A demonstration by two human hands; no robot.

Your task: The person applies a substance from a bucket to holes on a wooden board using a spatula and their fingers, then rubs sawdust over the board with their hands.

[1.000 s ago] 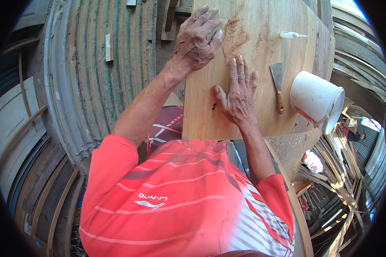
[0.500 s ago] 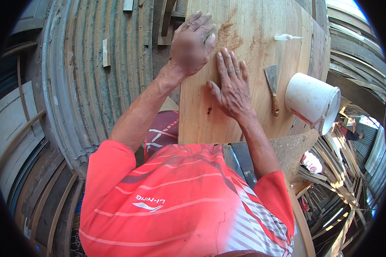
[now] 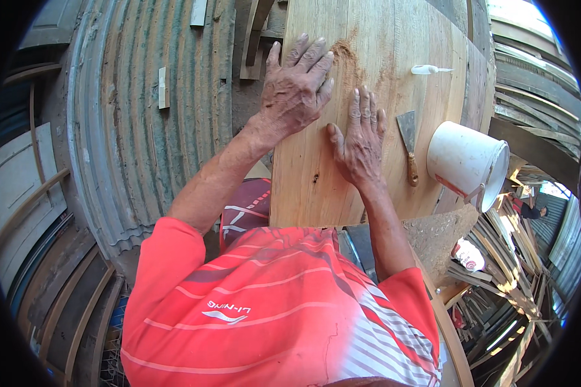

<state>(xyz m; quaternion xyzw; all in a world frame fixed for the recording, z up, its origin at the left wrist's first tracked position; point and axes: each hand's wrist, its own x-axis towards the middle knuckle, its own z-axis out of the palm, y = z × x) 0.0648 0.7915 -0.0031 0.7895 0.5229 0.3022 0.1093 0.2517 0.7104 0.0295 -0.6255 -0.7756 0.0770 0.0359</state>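
My left hand point(image 3: 295, 90) lies palm down across the left edge of a pale wooden board point(image 3: 303, 200), fingers spread. To its right, my right hand point(image 3: 361, 147) rests palm down on the board, with the thumb out and the fingers stretched forward. Neither hand holds anything. A patch of reddish-brown sawdust point(image 3: 347, 55) lies just beyond my fingertips. A scraper point(image 3: 410, 151) with a wooden handle and flat metal blade lies right of my right hand. Farther off on the board is a small white squeeze bottle point(image 3: 426, 69) with a thin nozzle.
A white bucket point(image 3: 461, 158) stands at the board's right side. Corrugated metal sheeting point(image 3: 142, 148) spreads on the left, with a small wood offcut point(image 3: 163, 87) on it. Stacked timber point(image 3: 516, 245) fills the right, where another person point(image 3: 529, 209) shows small in the distance.
My left hand has drawn slightly back toward me, its fingers now more clearly spread. My right hand has shifted a little to the right. The view has tipped slightly; the tools lie unmoved.
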